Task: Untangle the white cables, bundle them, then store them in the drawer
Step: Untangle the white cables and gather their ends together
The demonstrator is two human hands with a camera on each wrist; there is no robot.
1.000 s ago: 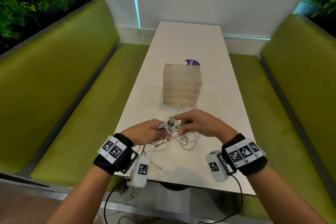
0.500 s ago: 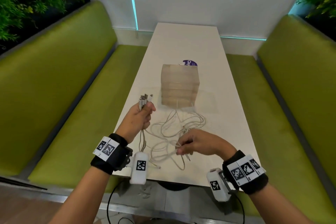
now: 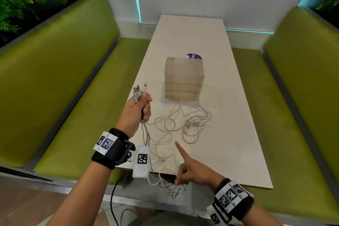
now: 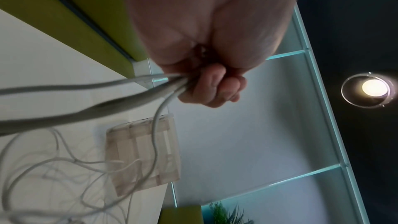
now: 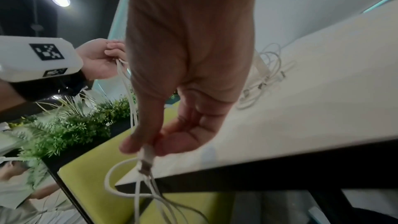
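White cables (image 3: 185, 121) sprawl on table (image 3: 238, 143) before drawer unit (image 3: 184, 79). Left hand (image 3: 137, 110) grips plug ends; right hand (image 3: 190, 172) pinches strands at table edge. Risk: pulling tightens knots.

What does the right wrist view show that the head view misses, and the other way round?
Only the right wrist view: the right hand pinches a cable end below the table edge, thumb and finger closed on it. Only the head view: plug ends stick up out of the left hand, and the drawer unit stands beyond the loose white cables. Both show the left hand gripping cables, with coils lying on the table.
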